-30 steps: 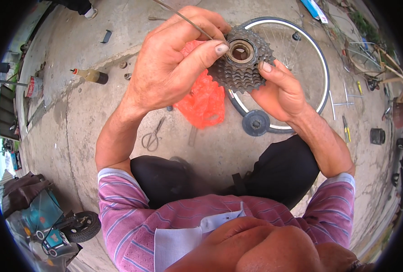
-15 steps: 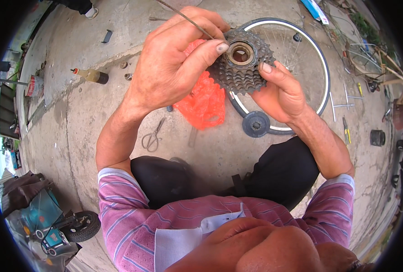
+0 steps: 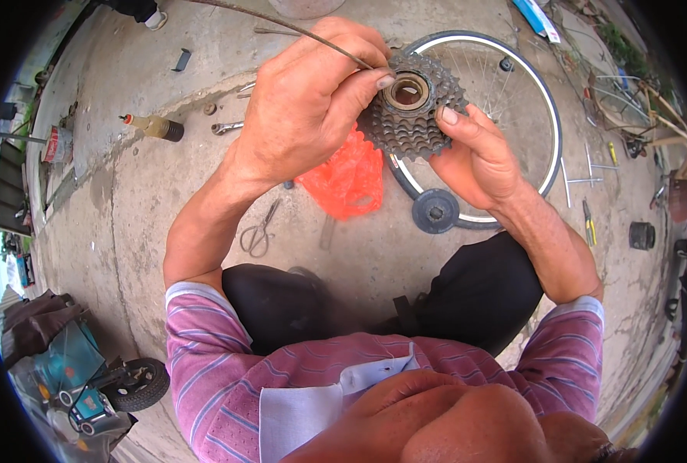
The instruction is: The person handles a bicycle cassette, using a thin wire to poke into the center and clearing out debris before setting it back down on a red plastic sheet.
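A dark, greasy bicycle freewheel (image 3: 414, 127) with several stacked toothed sprockets is raised in front of me, its hollow hub facing up. My right hand (image 3: 478, 158) is closed round its right side, the thumb lying over the teeth. Between the thumb and fingers of my left hand (image 3: 301, 104) is a thin metal rod (image 3: 282, 25), pinched close to its end. That end meets the freewheel by the rim of the hub; the exact contact is hidden by my thumb. The rod's other end runs up and to the left.
Below lie a spoked bicycle wheel (image 3: 548, 92), a round black disc (image 3: 436, 211), a red plastic bag (image 3: 351, 181), scissors (image 3: 258, 231), a wrench (image 3: 226, 128) and an oil bottle (image 3: 154, 128). Yellow-handled pliers (image 3: 590, 222) rest at the right. A toy-like blue vehicle (image 3: 93, 405) stands lower left.
My left hand has tilted, and the rod now slopes flatter toward the left. The wrench has come into view beside my wrist. The freewheel has barely shifted in my right hand.
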Demonstrator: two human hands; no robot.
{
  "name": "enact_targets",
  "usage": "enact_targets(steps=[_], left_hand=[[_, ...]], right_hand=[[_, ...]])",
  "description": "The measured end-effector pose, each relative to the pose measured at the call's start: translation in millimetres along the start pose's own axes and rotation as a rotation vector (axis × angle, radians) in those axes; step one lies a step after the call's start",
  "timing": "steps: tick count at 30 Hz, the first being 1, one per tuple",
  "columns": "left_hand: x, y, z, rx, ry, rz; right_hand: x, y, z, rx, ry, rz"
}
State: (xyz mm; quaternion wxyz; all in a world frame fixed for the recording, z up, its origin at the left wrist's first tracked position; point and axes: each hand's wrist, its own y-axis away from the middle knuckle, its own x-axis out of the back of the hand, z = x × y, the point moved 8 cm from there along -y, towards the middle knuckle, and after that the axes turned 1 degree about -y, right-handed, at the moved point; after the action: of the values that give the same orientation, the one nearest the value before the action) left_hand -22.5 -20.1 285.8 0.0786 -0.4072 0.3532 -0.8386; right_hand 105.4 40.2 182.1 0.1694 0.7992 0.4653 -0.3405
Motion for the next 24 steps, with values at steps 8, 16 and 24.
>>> enact_targets(steps=[8,16,24], left_hand=[[-3.9,2.4,-8.5,-0.029,0.095,0.056],[-9.1,7.0,-25.2,0.064,0.344,0.059],[2.6,2.3,-13.9,0.047,0.443,0.113]], right_hand=[[-0.4,2.6,-3.3,0.012,0.020,0.003],[-0.4,4.0,-4.8,0.013,-0.001,-0.014],[-6.3,3.3,-8.9,0.044,0.005,-0.043]])
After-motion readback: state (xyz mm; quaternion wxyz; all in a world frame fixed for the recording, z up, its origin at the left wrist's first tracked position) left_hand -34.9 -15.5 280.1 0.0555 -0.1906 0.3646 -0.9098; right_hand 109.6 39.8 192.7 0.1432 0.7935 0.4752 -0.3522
